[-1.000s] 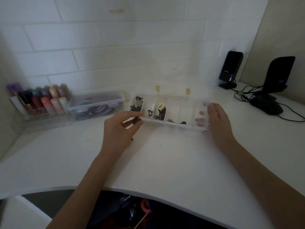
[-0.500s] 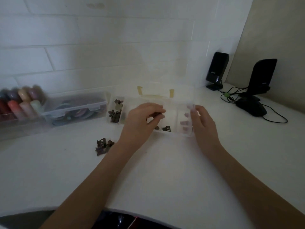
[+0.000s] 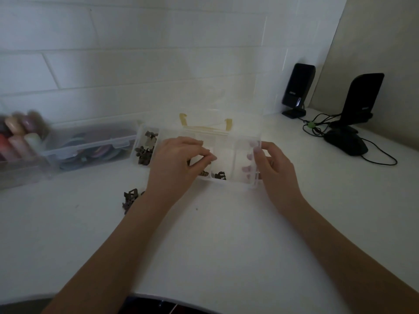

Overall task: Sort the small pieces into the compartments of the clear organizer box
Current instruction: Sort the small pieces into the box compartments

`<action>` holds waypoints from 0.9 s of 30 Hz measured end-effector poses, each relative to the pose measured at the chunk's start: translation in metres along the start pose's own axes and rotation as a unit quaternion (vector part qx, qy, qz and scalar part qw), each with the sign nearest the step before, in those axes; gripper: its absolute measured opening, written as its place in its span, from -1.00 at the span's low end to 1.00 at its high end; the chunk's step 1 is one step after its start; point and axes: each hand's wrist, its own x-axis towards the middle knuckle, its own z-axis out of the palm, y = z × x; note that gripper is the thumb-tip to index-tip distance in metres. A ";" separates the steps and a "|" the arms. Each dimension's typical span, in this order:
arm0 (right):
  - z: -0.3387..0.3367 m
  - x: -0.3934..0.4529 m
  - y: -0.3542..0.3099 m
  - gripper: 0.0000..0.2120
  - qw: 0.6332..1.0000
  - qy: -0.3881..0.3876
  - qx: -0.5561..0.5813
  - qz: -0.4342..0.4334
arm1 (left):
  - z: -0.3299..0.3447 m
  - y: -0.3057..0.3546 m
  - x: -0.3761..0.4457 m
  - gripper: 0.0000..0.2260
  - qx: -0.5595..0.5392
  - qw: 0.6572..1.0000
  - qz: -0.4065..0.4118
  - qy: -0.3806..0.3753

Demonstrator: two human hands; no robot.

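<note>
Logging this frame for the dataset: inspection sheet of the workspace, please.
Surface: white desk, curved front edge.
Job's things: clear organizer box, lid open; dark small pieces in its leftmost compartment and near the front wall; loose pile of dark pieces on the desk.
Clutter: closed clear case of coloured items; rack of coloured bottles, blurred.
Grippers: left hand over the middle compartments, fingertips pinched, content unclear; right hand grips the box's right end.
Cables: black cables, green tie.
Surroundings: white brick wall; two black speakers; black mouse.
</note>
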 end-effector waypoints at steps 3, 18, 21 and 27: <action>0.000 0.000 0.000 -0.77 1.000 0.004 0.004 0.000 | -0.002 -0.002 0.001 -0.76 0.004 0.999 0.025 0.036; 0.000 0.001 0.001 -0.74 1.000 0.005 0.013 0.009 | -0.009 -0.003 -0.004 -0.38 0.047 0.995 -0.042 -0.079; 0.000 0.001 0.000 -0.73 1.000 0.005 0.016 0.014 | -0.014 -0.003 0.000 -0.48 -0.008 0.998 -0.062 0.028; 0.000 0.000 -0.003 -0.70 1.000 0.004 0.015 0.017 | -0.042 -0.012 -0.014 -0.65 0.009 0.987 -0.123 0.100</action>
